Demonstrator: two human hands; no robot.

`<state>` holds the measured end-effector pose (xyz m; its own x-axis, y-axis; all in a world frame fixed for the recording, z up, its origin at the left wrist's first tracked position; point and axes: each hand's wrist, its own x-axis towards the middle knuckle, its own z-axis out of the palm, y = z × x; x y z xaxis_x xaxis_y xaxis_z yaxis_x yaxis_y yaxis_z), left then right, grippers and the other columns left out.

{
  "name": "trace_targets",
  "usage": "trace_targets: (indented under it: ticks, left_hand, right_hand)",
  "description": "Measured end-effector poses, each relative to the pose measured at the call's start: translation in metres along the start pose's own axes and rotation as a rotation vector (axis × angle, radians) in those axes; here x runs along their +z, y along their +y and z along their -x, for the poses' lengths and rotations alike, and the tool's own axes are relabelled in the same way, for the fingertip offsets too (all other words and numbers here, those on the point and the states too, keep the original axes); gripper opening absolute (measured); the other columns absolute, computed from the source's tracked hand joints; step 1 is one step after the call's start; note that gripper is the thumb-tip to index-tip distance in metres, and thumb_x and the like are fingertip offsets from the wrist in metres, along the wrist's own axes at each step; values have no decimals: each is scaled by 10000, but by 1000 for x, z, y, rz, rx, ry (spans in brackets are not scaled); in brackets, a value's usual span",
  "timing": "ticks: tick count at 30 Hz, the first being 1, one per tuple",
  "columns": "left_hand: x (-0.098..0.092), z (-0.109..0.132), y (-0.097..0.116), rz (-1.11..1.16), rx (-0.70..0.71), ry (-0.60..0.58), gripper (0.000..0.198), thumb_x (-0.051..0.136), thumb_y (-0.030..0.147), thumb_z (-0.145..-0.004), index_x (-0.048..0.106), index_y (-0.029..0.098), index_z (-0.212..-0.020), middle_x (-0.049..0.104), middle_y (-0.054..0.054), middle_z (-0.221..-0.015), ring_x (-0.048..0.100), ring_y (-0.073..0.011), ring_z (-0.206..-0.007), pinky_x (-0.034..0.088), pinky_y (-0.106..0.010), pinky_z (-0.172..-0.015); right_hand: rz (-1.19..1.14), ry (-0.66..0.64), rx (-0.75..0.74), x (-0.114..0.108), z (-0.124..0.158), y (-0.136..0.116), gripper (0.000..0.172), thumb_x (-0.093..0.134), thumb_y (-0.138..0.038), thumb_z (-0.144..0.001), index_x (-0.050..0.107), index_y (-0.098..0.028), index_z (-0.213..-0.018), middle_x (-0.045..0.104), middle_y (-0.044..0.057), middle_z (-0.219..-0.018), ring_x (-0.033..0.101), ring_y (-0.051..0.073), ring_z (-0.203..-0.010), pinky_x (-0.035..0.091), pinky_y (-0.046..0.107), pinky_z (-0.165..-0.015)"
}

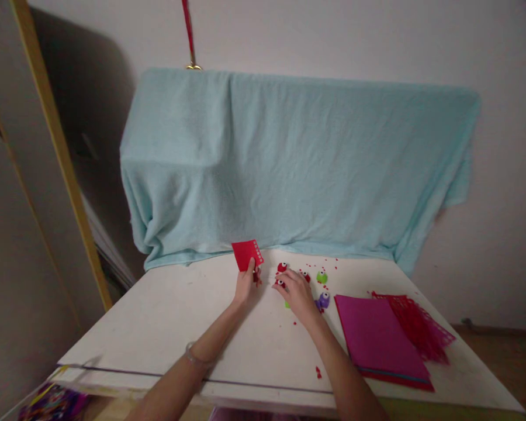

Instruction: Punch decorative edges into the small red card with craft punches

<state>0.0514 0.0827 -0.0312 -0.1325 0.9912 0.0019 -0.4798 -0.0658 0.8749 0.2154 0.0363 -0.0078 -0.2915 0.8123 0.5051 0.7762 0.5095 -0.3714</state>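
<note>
My left hand (244, 286) pinches a red sheet of paper (246, 255), raised above the table, with a row of punched holes along its right edge. My right hand (296, 289) has its fingers closed round a small red craft punch (280, 283) with a white, eye-like top. Another red punch (281, 267) stands just beyond those fingers, and a third red one (306, 276) is partly hidden behind the hand. A green punch (321, 277) and a purple punch (324, 300) sit to the right. Something green (287, 304) shows beneath my right hand, mostly covered.
Magenta and red sheets (379, 339) are stacked at the table's right, beside a pile of red punched-out sheets (416, 327). Tiny red paper scraps (318, 372) lie scattered about. A light blue cloth (298, 164) hangs behind the white table (158, 316).
</note>
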Motion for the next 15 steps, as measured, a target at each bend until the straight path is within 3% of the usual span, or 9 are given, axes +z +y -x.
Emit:
trace_targets:
  ticks: [10,12,15]
  left_hand:
    - [-5,-10,-11,-45,27,-24,490,662,623,-710,503,165,-632,486,38,-529,406,-66,-387,314,-213,-381]
    - [-6,-9,-11,-70,49,-37,490,647,622,-726,499,167,-621,484,36,-522,415,-71,-396,321,-217,-391]
    - [-9,-11,-9,-112,63,-22,497,630,632,-733,500,168,-609,480,32,-501,414,-78,-388,323,-228,-396]
  right_hand:
    - [215,-5,16,2,-2,-9,105,673,-236,-832,676,-205,-932,658,81,-952,587,247,-956,429,388,-891]
    - [183,65,-7,-15,-7,-24,168,664,-234,-837,670,-206,-1003,664,88,-966,592,247,-960,443,391,-878]
    - [70,292,-92,-68,-7,-71,240,583,-206,-890,624,-207,-1126,672,83,-969,609,225,-928,474,379,-840]
